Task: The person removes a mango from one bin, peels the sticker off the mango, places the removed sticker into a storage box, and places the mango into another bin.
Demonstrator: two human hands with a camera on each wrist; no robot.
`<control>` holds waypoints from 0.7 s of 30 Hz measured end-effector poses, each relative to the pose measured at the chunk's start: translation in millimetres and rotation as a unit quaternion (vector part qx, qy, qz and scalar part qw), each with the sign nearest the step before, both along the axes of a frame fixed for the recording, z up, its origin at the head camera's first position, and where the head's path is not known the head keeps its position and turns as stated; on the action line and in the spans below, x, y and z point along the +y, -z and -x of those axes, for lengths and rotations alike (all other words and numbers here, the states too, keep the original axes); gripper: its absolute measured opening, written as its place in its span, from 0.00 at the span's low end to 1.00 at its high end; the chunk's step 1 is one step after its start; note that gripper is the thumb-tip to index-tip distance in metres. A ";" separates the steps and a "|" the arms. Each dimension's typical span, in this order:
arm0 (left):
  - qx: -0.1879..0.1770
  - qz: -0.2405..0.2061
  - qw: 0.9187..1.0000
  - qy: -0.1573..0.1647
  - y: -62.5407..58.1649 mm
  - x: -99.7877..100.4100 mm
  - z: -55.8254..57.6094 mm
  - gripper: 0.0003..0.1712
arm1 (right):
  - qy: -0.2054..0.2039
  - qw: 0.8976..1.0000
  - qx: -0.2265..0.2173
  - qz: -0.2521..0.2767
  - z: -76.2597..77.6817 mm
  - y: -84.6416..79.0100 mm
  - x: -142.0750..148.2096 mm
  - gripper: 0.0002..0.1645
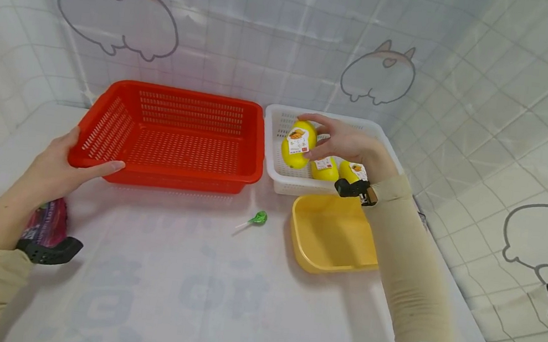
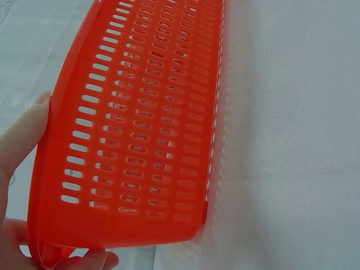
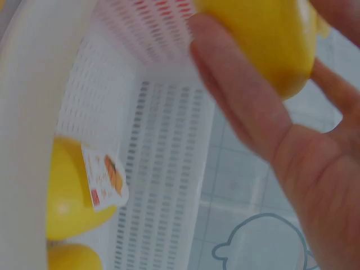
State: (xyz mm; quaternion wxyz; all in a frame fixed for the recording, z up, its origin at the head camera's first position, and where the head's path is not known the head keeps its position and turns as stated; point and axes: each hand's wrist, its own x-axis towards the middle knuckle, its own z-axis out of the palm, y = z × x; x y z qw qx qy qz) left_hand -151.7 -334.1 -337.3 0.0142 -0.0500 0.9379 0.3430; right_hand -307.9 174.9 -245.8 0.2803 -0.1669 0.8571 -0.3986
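My right hand [image 1: 344,140] holds a yellow lemon-shaped item [image 1: 291,159] with a white picture label, raised over the left part of the white basket [image 1: 280,185]. Its thumb and fingers press against the item's sides. Similar yellow items [image 1: 324,172] lie in that basket below the hand; in the right wrist view another labelled one [image 3: 70,197] shows by the basket wall. At the left, my left hand [image 1: 53,170] grips the near left corner of the red basket [image 1: 183,180], thumb along the rim. The left wrist view shows its fingers curled around the rim's corner.
A yellow bin [image 1: 314,264] stands in front of the white basket, partly behind the right forearm. A green lollipop [image 1: 260,218] lies on the white tablecloth [image 1: 179,306]. A purple printed bag [image 1: 50,221] is partly under the left wrist. Patterned curtains [image 1: 247,40] rise behind the baskets.
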 end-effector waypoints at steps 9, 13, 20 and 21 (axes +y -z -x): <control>0.009 -0.003 1.000 0.000 0.9 0.2 -2.1 0.66 | 0.000 0.999 0.012 0.030 -15.4 3.5 -2.9 0.52; 0.014 -0.003 1.000 0.003 0.2 0.4 -2.2 0.64 | -0.001 0.998 0.015 0.053 -24.5 2.9 -4.6 0.52; 0.004 -0.005 1.000 0.004 -1.3 1.0 -1.1 0.66 | -0.005 0.997 0.026 0.074 -43.0 2.6 -5.2 0.53; 0.002 -0.004 1.000 0.003 -1.4 0.9 -1.3 0.66 | -0.006 0.997 0.028 0.074 -45.7 2.5 -5.6 0.53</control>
